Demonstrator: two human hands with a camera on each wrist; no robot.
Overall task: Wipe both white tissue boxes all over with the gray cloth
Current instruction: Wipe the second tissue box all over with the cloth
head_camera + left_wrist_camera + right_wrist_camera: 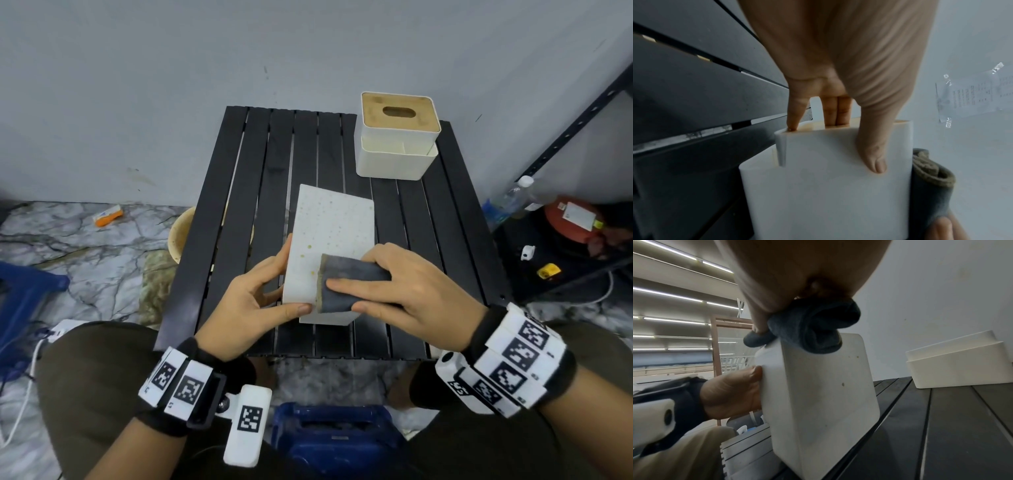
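Note:
A white tissue box (334, 236) is tipped over on the black slatted table (260, 164), its yellow-speckled face turned up. My left hand (289, 277) grips its left side, thumb on the near face. My right hand (363, 281) holds the folded gray cloth (342, 267) and presses it on the speckled face's near right corner. In the left wrist view the thumb (873, 154) lies on the box (828, 194), with the cloth (931, 181) at its right edge. The right wrist view shows the cloth (813, 327) bunched on top of the box (818, 394). The second white box (397, 161), wood-lidded, stands back right.
A dark metal shelf (575, 126) stands to the right, with a plastic bottle (510, 198) and a red item (572, 219) below it. A beige bucket (178, 236) sits under the table's left edge. A blue stool (27, 291) is at far left.

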